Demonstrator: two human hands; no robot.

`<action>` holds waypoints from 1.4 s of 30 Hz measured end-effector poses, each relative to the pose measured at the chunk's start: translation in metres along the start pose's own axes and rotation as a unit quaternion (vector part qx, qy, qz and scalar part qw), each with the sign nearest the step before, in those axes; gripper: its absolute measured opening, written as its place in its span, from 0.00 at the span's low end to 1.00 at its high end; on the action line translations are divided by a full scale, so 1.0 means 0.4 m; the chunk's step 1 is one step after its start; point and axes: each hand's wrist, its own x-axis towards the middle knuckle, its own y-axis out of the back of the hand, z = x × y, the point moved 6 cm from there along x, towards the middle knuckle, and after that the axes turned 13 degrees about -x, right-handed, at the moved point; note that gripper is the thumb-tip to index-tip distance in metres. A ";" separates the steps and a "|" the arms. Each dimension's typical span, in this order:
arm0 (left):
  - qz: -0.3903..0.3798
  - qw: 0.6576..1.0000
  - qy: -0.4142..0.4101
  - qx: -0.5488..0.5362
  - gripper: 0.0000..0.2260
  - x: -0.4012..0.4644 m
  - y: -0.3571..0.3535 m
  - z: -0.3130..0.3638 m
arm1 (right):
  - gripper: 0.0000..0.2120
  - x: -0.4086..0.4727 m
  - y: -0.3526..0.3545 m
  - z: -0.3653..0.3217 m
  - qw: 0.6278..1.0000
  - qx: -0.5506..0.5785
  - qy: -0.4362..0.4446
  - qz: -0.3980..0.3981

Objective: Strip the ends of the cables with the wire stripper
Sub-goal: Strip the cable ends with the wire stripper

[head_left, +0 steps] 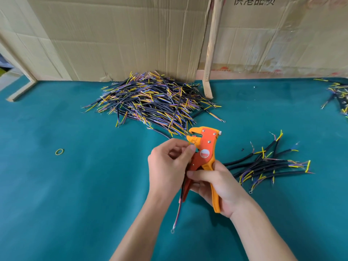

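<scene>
Wire stripper [204, 147] handles held in right hand [216, 183]; thin yellow wire [191, 141] pinched by left hand [169, 164] at the jaws. If seated off-notch, strands could be nicked.

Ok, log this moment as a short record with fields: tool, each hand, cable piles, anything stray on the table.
tool: orange wire stripper, head up
right hand: grips the stripper handles
left hand: pinches a thin wire at the stripper's mouth
big cable pile: against the cardboard wall
small cable pile: right of the hands
stray: yellow rubber band on the green table
</scene>
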 end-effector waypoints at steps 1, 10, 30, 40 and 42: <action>0.008 1.000 -0.001 -0.020 0.05 0.005 0.007 0.005 | 0.12 0.002 0.007 0.002 1.000 0.009 -0.003 0.015; -0.007 0.991 -0.087 0.100 0.10 0.040 0.027 0.013 | 0.11 -0.010 0.071 -0.040 0.990 0.068 0.074 0.096; -0.072 0.997 -0.030 -0.012 0.12 -0.037 -0.002 -0.047 | 0.12 0.000 0.083 -0.025 0.990 0.048 0.055 0.120; -0.143 0.984 0.046 0.096 0.09 -0.033 0.013 -0.062 | 0.09 0.000 0.093 -0.035 0.985 0.070 0.093 0.124; -0.141 0.985 0.034 0.091 0.07 -0.035 0.014 -0.060 | 0.09 -0.003 0.094 -0.039 0.984 0.075 0.104 0.121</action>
